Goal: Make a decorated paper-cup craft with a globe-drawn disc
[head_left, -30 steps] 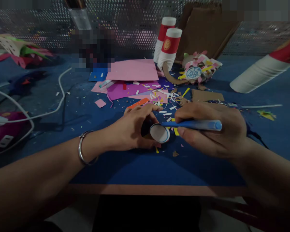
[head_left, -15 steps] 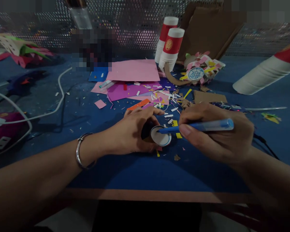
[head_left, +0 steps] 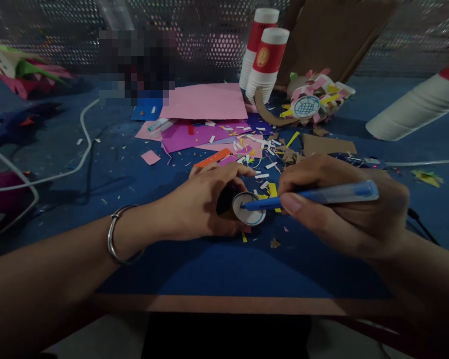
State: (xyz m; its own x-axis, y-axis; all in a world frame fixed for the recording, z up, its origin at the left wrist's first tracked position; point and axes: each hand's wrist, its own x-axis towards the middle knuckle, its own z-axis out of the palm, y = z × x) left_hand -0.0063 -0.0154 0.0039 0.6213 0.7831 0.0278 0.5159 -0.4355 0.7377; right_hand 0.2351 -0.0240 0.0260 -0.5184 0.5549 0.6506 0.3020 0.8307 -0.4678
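Note:
My left hand (head_left: pixel 213 199), with a bangle at its wrist, curls its fingers and thumb around a small paper cup (head_left: pixel 255 216). The cup's white round end faces up toward me, and a blue ring runs along its edge. A short dark mark shows inside the ring. In my right hand (head_left: pixel 340 214) a blue marker (head_left: pixel 322 194) is pinched between thumb and fingers. Its tip touches the white face near the dark mark. The rest of the cup is hidden by my left hand.
Paper scraps and pink sheets (head_left: pixel 205 102) lie beyond my hands. Stacked paper cups (head_left: pixel 270 55) stand behind them, beside a paper-strip craft piece (head_left: pixel 318 99) with a blue grid. Another cup stack (head_left: pixel 411 112) lies tilted at right. A white cable (head_left: pixel 84 134) crosses the left side.
The marker's tip has moved slightly down and left on the white face, and a short dark mark now shows there. My right hand has shifted slightly right; the view has moved a little.

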